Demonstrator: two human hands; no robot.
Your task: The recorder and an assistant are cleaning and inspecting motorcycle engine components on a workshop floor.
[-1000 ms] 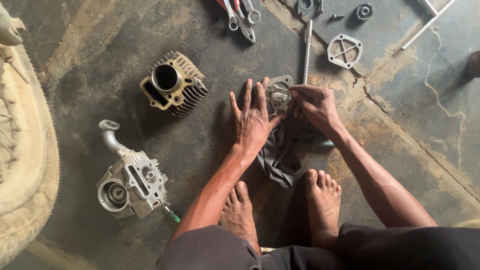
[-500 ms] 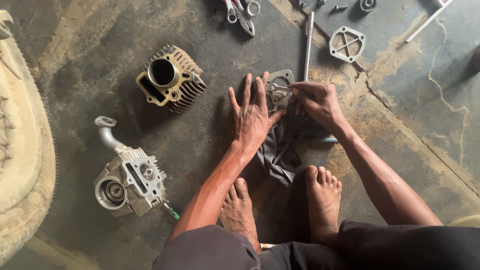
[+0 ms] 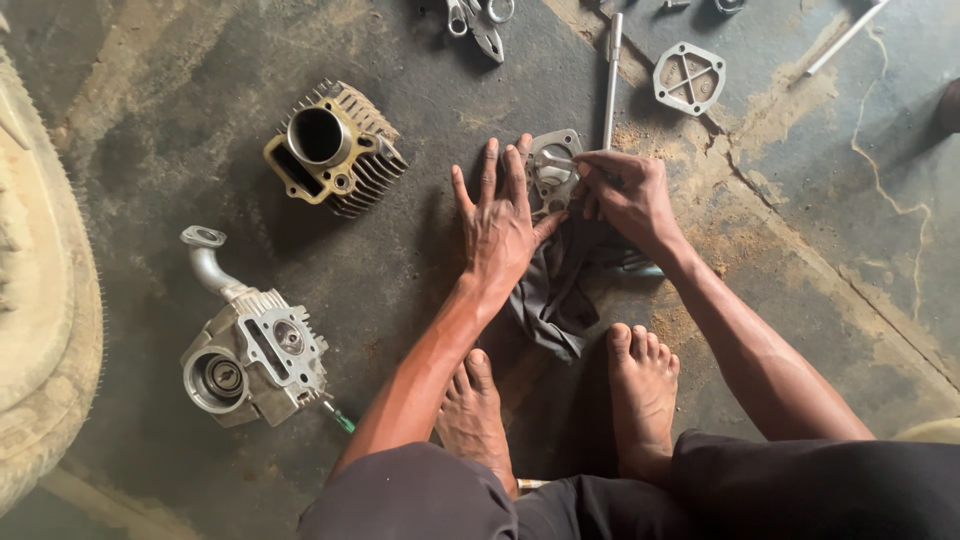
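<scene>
A stained concrete floor [image 3: 820,250] carries a finned cylinder [image 3: 335,148], a cylinder head [image 3: 250,350], a square cover [image 3: 688,78], a rod [image 3: 611,75], pliers [image 3: 478,18], a dark rag [image 3: 555,295] and a flat plate [image 3: 553,165].

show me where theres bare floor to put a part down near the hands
Bare dark floor lies between the finned brass-coloured cylinder block and the left hand, and right of the right hand, below the square grey metal cover. It is crowded between the hands: small flat metal plate, dark rag, long steel rod.
</scene>
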